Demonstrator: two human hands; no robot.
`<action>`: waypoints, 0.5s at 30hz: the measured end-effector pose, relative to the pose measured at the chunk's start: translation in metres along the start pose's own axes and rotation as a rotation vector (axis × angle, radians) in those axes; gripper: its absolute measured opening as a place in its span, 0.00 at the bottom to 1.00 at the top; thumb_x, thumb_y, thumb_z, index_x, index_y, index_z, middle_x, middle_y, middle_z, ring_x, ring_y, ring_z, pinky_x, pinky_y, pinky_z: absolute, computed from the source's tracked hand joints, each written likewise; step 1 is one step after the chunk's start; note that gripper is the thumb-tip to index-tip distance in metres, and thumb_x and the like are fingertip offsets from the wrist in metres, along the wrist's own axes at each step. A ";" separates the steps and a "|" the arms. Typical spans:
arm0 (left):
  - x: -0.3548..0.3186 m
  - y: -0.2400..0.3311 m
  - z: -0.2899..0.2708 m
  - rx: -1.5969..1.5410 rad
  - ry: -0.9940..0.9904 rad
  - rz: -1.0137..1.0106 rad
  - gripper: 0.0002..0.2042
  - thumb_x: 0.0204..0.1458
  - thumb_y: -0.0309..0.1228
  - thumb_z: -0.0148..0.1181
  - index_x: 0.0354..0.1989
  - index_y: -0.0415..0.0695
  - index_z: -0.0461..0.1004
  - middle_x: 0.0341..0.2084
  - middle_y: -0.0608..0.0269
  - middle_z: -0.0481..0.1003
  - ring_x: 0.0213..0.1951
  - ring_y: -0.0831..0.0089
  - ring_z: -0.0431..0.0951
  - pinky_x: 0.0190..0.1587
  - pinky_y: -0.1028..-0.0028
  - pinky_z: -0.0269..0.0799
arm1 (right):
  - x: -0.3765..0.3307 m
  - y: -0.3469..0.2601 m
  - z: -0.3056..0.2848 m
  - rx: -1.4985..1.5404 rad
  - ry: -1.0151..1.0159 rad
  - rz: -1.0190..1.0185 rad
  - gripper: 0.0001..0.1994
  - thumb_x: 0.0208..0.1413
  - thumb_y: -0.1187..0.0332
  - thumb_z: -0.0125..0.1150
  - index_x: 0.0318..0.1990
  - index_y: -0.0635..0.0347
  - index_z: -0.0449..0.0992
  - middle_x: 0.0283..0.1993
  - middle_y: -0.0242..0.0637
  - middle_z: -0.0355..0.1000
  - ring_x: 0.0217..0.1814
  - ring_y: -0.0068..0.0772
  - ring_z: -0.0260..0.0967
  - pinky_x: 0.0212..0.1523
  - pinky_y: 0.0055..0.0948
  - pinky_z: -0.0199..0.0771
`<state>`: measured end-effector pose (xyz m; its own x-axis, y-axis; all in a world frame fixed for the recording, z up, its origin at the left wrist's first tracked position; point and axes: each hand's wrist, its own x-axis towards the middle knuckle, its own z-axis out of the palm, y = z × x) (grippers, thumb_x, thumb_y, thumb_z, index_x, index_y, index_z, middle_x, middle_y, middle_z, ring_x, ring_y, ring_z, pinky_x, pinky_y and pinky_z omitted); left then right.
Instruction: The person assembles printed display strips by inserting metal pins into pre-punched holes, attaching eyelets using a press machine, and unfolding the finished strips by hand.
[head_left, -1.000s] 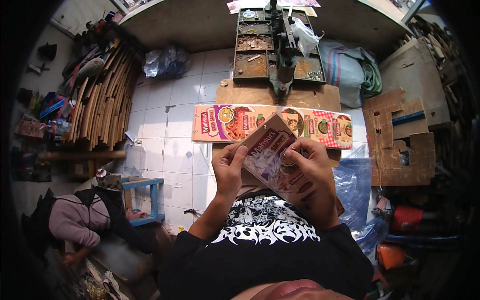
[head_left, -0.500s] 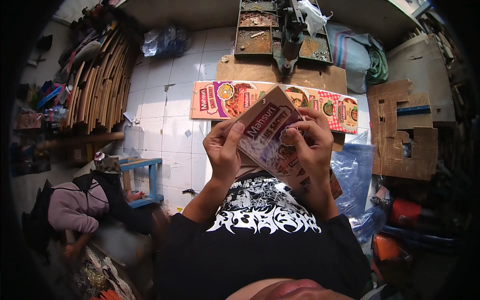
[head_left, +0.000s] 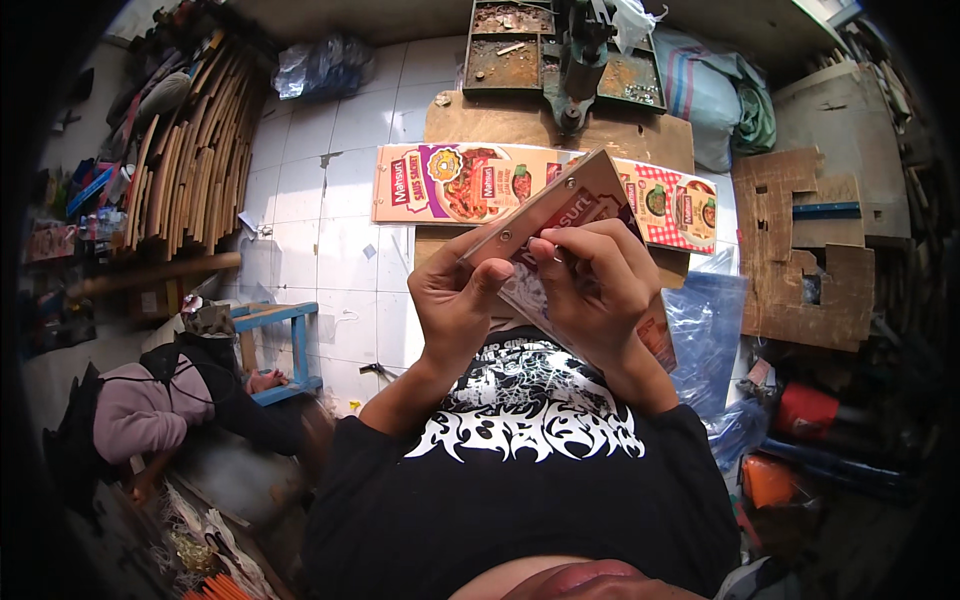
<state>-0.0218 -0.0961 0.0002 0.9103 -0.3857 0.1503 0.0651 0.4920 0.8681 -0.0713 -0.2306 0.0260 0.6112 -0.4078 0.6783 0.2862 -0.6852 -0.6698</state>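
Both hands hold one printed cardboard carton blank (head_left: 560, 215), raised close in front of my chest and tilted so its brown inner side and stapled edge face up. My left hand (head_left: 455, 300) grips its left side with the thumb on top. My right hand (head_left: 595, 290) pinches the printed face near the middle, fingers curled over it. A flat printed carton sheet (head_left: 450, 185) with food pictures lies on the floor beyond the hands, partly hidden by them.
A wooden board (head_left: 520, 120) and a green metal machine (head_left: 580, 60) with rusty trays stand ahead. Stacked cardboard strips (head_left: 190, 150) lean at left, cut cardboard pieces (head_left: 810, 250) at right. Another person (head_left: 150, 410) crouches by a blue stool (head_left: 280, 345) at lower left. Blue plastic bags (head_left: 705, 330) lie by my right arm.
The carton blank has been lifted closer and tipped, so its brown stapled side now faces up. Both hands have shifted their hold along it.
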 end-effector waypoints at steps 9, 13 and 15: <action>-0.004 0.012 0.004 0.056 -0.078 0.029 0.22 0.51 0.29 0.65 0.52 0.31 0.69 0.43 0.53 0.77 0.44 0.73 0.77 0.47 0.76 0.74 | 0.006 -0.004 0.003 0.009 0.012 -0.027 0.07 0.44 0.70 0.70 0.29 0.58 0.76 0.20 0.32 0.69 0.18 0.29 0.65 0.17 0.26 0.59; -0.004 0.010 0.004 0.074 -0.091 0.047 0.22 0.51 0.29 0.65 0.53 0.31 0.69 0.43 0.53 0.77 0.45 0.73 0.77 0.47 0.76 0.74 | 0.005 -0.006 0.003 0.003 -0.001 -0.024 0.07 0.44 0.71 0.70 0.29 0.58 0.76 0.20 0.33 0.69 0.18 0.29 0.65 0.18 0.25 0.60; -0.004 0.011 0.005 0.072 -0.096 0.040 0.23 0.50 0.29 0.65 0.53 0.31 0.69 0.43 0.53 0.77 0.45 0.73 0.77 0.47 0.76 0.74 | 0.005 -0.007 0.002 0.009 0.006 -0.020 0.07 0.44 0.71 0.70 0.29 0.58 0.76 0.20 0.33 0.69 0.18 0.28 0.65 0.18 0.25 0.60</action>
<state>-0.0267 -0.0931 0.0116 0.8680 -0.4414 0.2275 -0.0037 0.4524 0.8918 -0.0685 -0.2268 0.0334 0.6012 -0.3978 0.6930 0.3044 -0.6879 -0.6589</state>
